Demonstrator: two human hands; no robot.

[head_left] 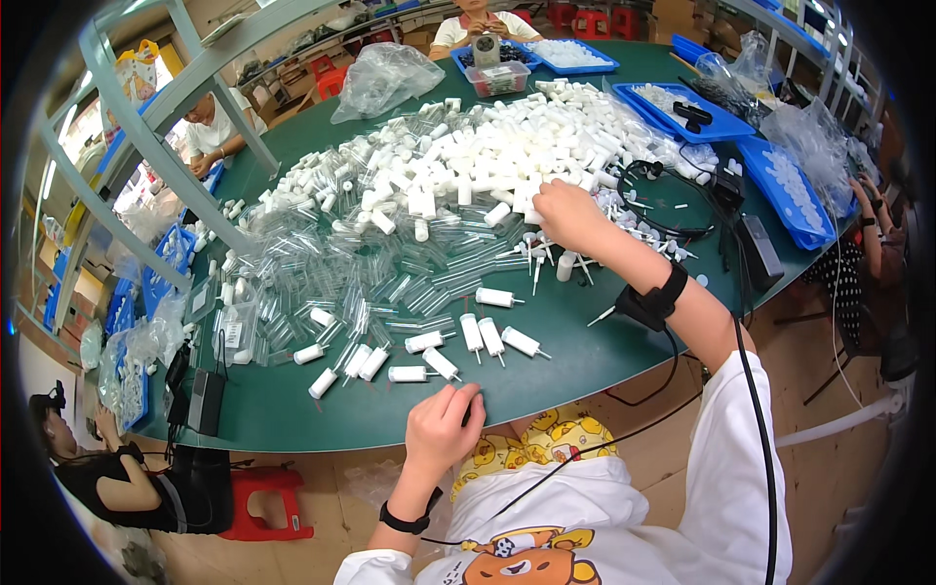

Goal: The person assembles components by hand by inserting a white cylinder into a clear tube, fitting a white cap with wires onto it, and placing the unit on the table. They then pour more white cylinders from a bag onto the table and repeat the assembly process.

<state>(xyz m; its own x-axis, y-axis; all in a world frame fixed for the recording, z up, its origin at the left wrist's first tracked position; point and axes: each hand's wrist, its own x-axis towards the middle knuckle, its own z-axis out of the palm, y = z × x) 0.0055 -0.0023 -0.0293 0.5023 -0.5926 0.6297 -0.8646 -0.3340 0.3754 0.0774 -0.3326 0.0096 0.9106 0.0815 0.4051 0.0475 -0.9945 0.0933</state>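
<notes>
Your right hand [568,216] is reaching far across the green desk [546,356] into the heap of white caps [507,156], its fingers curling down at the near edge of the pile; whether that grip is pinching a cap, you cannot tell from here. Your left hand [444,429] is resting at the desk's near rim, its grip pressed together into a loose fist, and nothing is showing inside it. Just beyond that hand, the assembled white tubes with thin tips [429,356] are lying in a loose row. To their left, the clear plastic tubes [331,273] are spreading in a wide pile. Blue trays [792,190] are sitting along the far right edge.
</notes>
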